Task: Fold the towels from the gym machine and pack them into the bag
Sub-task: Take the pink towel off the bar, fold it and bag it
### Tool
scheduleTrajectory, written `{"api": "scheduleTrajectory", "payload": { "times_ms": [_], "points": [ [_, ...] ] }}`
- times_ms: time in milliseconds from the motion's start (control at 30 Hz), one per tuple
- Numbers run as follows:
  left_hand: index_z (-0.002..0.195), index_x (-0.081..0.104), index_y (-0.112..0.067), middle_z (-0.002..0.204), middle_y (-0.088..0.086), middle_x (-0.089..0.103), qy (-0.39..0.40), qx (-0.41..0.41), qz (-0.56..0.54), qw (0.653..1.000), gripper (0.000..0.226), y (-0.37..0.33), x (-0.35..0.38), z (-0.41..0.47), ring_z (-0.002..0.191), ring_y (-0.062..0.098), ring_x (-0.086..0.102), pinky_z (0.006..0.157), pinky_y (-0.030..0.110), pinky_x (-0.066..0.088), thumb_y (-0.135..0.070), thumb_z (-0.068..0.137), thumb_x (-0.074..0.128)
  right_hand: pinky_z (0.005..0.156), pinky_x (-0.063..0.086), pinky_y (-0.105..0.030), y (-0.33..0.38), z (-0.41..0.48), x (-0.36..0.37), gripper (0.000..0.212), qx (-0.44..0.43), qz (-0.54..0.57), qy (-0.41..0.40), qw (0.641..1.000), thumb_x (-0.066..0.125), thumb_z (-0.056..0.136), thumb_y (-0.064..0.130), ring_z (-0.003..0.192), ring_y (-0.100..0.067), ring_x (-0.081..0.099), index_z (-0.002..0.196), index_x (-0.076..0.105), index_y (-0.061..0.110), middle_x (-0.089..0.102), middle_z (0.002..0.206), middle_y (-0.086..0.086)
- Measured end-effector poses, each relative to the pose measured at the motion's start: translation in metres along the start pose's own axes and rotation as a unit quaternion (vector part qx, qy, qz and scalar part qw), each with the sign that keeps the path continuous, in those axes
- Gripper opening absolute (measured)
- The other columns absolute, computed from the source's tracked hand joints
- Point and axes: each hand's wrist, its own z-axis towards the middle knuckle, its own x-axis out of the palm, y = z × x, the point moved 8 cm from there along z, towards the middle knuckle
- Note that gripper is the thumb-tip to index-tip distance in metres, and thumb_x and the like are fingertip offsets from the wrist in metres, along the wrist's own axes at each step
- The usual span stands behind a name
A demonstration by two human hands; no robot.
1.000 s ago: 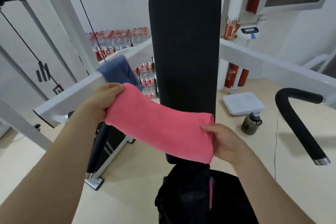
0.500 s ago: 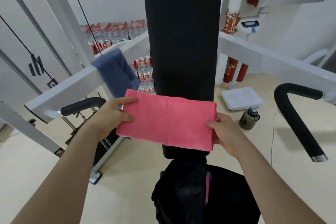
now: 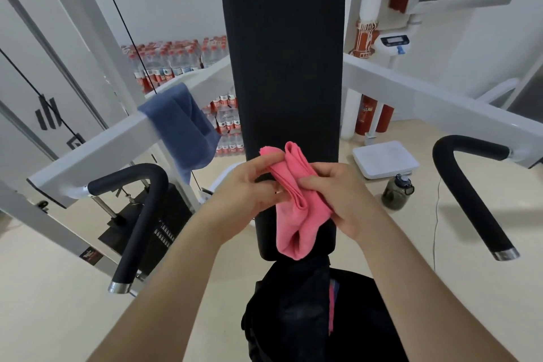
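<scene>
Black bag [image 3: 293, 317] below the backrest pad [image 3: 283, 53] shows a pink strip [image 3: 331, 314] inside. Pink towel [image 3: 299, 209], folded narrow, hangs before the pad, pinched by left hand [image 3: 246, 185] and right hand [image 3: 343, 194]; blue towel [image 3: 182, 126] hangs left of the pad.

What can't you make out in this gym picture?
Head view only:
Black bag: its contents, behind dark mesh and cut by the bottom edge.
Pink towel: its folds, partly covered by the left hand and right hand.
Blue towel: its far side, behind the white bar.
Water bottles: labels too small.
</scene>
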Motion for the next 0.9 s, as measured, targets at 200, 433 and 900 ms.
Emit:
{"api": "scheduleTrajectory", "payload": {
  "times_ms": [200,433,900],
  "points": [
    [0.096,0.072,-0.035,0.097,-0.010,0.068,-0.150,0.204,0.333,0.908,0.044,-0.027,-0.012,-0.014,0.087,0.008,0.064,0.082,0.024,0.054,0.005,0.079,0.068,0.079,0.060,-0.034,-0.008,0.003,-0.009,0.021,0.068,0.048,0.033,0.996,0.064,0.085,-0.003,0.092,-0.029,0.072,0.105,0.071,-0.001,0.074,0.102,-0.020],
    [0.087,0.079,-0.023,0.108,0.001,0.060,-0.143,0.322,0.623,0.699,0.016,-0.068,0.008,-0.039,0.101,0.022,0.043,0.079,0.031,0.039,-0.019,0.072,0.081,0.084,0.060,-0.040,0.010,0.004,-0.012,0.010,0.043,-0.096,0.043,0.994,0.070,0.085,0.005,0.088,-0.027,0.074,0.091,0.078,0.007,0.077,0.089,-0.012],
    [0.102,0.073,-0.029,0.118,-0.009,0.053,-0.030,0.244,0.731,0.636,0.023,-0.067,0.031,-0.017,0.112,0.014,0.043,0.091,0.032,0.042,-0.040,0.090,0.056,0.093,0.053,-0.052,0.041,-0.015,0.027,0.040,-0.031,-0.328,0.168,0.929,0.075,0.074,0.051,0.099,-0.029,0.069,0.095,0.076,0.017,0.073,0.101,-0.012]
  ]
}}
